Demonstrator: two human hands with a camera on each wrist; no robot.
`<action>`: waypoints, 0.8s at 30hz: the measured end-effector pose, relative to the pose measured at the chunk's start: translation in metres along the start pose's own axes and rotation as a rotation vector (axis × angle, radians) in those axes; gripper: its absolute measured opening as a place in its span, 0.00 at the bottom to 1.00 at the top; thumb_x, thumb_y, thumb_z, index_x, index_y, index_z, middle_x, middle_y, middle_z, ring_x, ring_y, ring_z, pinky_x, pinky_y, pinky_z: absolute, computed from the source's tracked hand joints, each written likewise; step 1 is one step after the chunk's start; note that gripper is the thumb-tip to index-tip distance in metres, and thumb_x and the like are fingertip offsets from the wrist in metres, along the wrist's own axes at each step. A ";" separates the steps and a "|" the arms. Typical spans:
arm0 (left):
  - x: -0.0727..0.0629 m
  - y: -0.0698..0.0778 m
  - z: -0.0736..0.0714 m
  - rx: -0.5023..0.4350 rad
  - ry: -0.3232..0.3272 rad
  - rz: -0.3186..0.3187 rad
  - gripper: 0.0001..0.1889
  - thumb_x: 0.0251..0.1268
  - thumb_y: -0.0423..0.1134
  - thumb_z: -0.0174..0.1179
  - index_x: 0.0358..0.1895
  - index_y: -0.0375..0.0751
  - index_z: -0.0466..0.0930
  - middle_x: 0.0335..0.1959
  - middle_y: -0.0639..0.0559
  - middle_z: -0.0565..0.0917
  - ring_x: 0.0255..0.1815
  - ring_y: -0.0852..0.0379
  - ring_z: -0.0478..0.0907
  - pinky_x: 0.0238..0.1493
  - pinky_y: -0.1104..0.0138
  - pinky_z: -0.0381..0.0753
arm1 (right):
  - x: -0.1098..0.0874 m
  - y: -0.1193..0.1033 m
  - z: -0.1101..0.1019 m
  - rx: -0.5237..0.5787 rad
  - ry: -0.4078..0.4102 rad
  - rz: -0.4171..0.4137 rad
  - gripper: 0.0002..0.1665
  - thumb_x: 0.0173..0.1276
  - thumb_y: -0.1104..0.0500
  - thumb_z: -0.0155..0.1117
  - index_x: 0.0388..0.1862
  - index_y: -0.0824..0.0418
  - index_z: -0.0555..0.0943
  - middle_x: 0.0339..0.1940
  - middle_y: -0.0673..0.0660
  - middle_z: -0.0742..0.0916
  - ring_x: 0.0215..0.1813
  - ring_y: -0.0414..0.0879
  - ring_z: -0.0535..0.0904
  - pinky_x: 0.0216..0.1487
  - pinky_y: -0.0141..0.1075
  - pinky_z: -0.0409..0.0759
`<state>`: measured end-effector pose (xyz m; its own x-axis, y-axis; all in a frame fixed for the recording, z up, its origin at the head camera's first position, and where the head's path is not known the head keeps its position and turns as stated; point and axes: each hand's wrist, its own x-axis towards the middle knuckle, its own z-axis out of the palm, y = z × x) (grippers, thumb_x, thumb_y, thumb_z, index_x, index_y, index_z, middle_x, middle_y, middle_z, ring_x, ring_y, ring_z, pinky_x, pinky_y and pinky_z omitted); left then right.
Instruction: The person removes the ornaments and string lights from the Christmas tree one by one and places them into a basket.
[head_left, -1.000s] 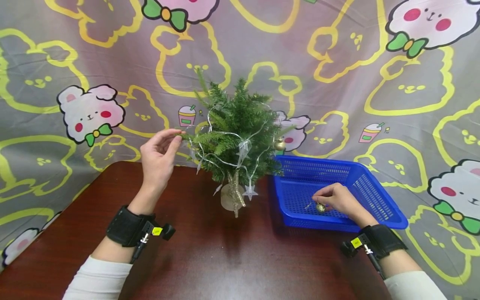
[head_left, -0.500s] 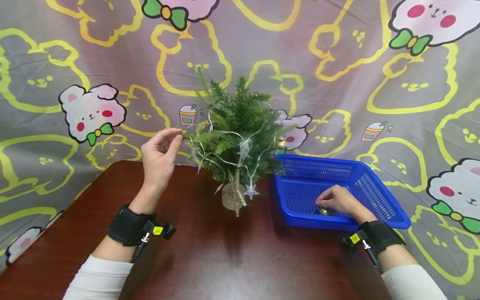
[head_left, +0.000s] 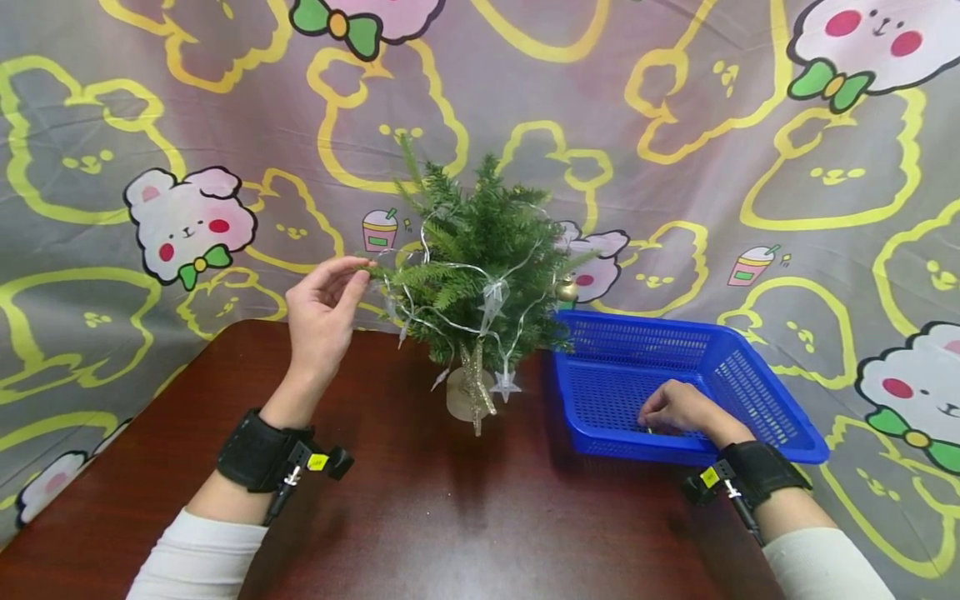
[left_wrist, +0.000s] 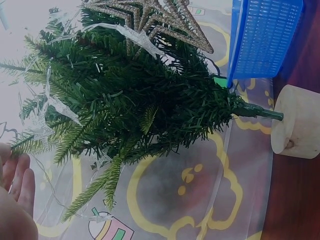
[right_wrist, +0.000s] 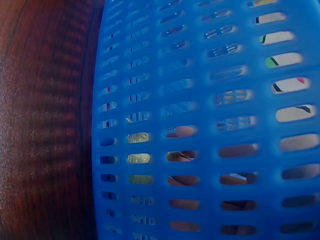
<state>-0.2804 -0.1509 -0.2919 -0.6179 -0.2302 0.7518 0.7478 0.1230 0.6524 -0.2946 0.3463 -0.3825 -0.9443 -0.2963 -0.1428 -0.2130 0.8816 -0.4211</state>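
Observation:
A small artificial Christmas tree (head_left: 480,250) stands on a round wooden base (left_wrist: 300,122), wrapped in a clear string of star lights (head_left: 507,383). My left hand (head_left: 322,308) pinches a branch tip on the tree's left side between thumb and fingers. A glittery gold star (head_left: 472,379) hangs at the tree's front, and a gold bauble (head_left: 566,290) at its right. My right hand (head_left: 678,408) is down inside the blue basket (head_left: 750,350), fingers pinched together. Another gold bauble (right_wrist: 139,158) shows through the basket's slots by those fingers; the basket wall hides most of it.
The basket sits right of the tree on a dark brown table (head_left: 450,517). A grey curtain (head_left: 262,125) printed with cartoon figures hangs close behind. Each wrist wears a black strap with a camera, the left strap (head_left: 258,450) and the right strap (head_left: 761,475).
My right hand has lowered the gold bauble deeper into the basket, where it is now mostly hidden from the head view. The left hand keeps its pinch on the branch.

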 end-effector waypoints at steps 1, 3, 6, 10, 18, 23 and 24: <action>0.000 0.000 0.000 -0.003 0.000 -0.001 0.11 0.67 0.30 0.62 0.49 0.27 0.83 0.41 0.62 0.88 0.41 0.63 0.86 0.45 0.77 0.82 | 0.000 0.000 0.000 0.000 -0.007 0.001 0.04 0.61 0.62 0.71 0.28 0.60 0.89 0.22 0.49 0.87 0.25 0.39 0.80 0.26 0.34 0.79; 0.001 -0.001 0.000 -0.012 0.002 -0.002 0.11 0.67 0.30 0.62 0.49 0.27 0.82 0.41 0.62 0.88 0.41 0.64 0.86 0.45 0.77 0.82 | -0.001 0.001 0.000 0.002 -0.010 0.000 0.04 0.61 0.61 0.71 0.28 0.60 0.89 0.23 0.51 0.88 0.25 0.40 0.82 0.26 0.34 0.80; 0.001 -0.003 0.000 -0.017 0.004 -0.004 0.11 0.67 0.30 0.62 0.49 0.26 0.82 0.41 0.62 0.88 0.40 0.65 0.85 0.46 0.77 0.82 | -0.001 0.001 0.001 0.005 -0.009 0.000 0.04 0.61 0.61 0.71 0.28 0.61 0.89 0.24 0.52 0.89 0.26 0.41 0.84 0.27 0.36 0.82; 0.001 -0.003 0.000 -0.009 0.005 -0.005 0.11 0.67 0.30 0.61 0.49 0.26 0.82 0.40 0.62 0.88 0.40 0.64 0.85 0.45 0.77 0.82 | 0.000 0.002 0.002 0.003 -0.010 0.007 0.04 0.61 0.61 0.71 0.28 0.61 0.89 0.24 0.52 0.89 0.26 0.41 0.84 0.27 0.36 0.82; 0.000 0.001 0.000 0.009 0.001 -0.012 0.11 0.68 0.31 0.62 0.49 0.28 0.83 0.41 0.62 0.88 0.42 0.64 0.86 0.45 0.77 0.82 | 0.001 0.004 0.002 -0.060 -0.032 -0.038 0.02 0.60 0.60 0.72 0.30 0.58 0.89 0.28 0.50 0.90 0.30 0.38 0.77 0.35 0.35 0.76; 0.000 0.001 0.000 0.013 -0.002 -0.010 0.11 0.68 0.32 0.61 0.49 0.29 0.83 0.42 0.61 0.88 0.43 0.64 0.86 0.46 0.76 0.83 | -0.001 0.002 0.000 -0.071 -0.046 -0.065 0.03 0.61 0.59 0.72 0.32 0.58 0.89 0.31 0.50 0.90 0.32 0.38 0.77 0.37 0.35 0.76; 0.000 0.001 0.000 0.013 -0.002 -0.009 0.11 0.68 0.32 0.61 0.49 0.29 0.83 0.42 0.61 0.88 0.43 0.64 0.86 0.46 0.76 0.83 | -0.001 0.002 0.000 -0.065 -0.050 -0.066 0.04 0.61 0.59 0.71 0.33 0.58 0.89 0.31 0.51 0.90 0.32 0.38 0.77 0.37 0.35 0.76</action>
<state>-0.2794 -0.1507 -0.2911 -0.6252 -0.2294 0.7460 0.7391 0.1334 0.6603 -0.2942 0.3482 -0.3828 -0.9144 -0.3712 -0.1614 -0.2919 0.8810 -0.3724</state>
